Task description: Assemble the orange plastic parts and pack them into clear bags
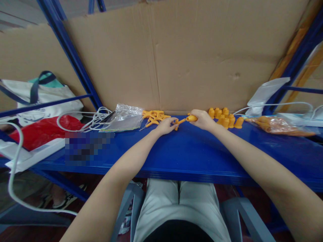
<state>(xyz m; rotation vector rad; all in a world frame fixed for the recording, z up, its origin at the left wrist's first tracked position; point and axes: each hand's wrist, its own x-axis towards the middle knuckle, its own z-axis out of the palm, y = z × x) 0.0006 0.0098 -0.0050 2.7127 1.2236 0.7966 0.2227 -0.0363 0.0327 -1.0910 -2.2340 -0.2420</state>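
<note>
head view, centre of the frame: pinching a stemmed piece (pixel 180 122) between thumb and fingers of the left hand (pixel 166 126); gripping a sleeve-like piece (pixel 191 118) in the right hand (pixel 200 118). holding both over the blue tabletop (pixel 164 151), not showing clearly whether touching it. pointing the stem's thin end toward the sleeve's near end, perhaps touching, perhaps just apart; impossible to tell at this size.

possibly going wrong first at this meeting point: tilting the stem out of line with the sleeve, likely from so light a pinch, and so missing or catching at the rim. perhaps also twisting between the left fingertips, from pinching only a short stretch. risking a knock to the upright cups (pixel 224 118), standing near the right hand just right of centre, by swinging the wrist outward; likewise risking a snag on the heap of forked pieces (pixel 153 116), lying just beside the left hand and next to the clear plastic bag (pixel 123 117).

showing a bright yellow-orange on both held pieces, seemingly plastic: on the left, running from a partly hidden body into a slim stem; on the right, ending in a rounded, apparently hollow tip, otherwise disappearing behind the fingers.
</note>
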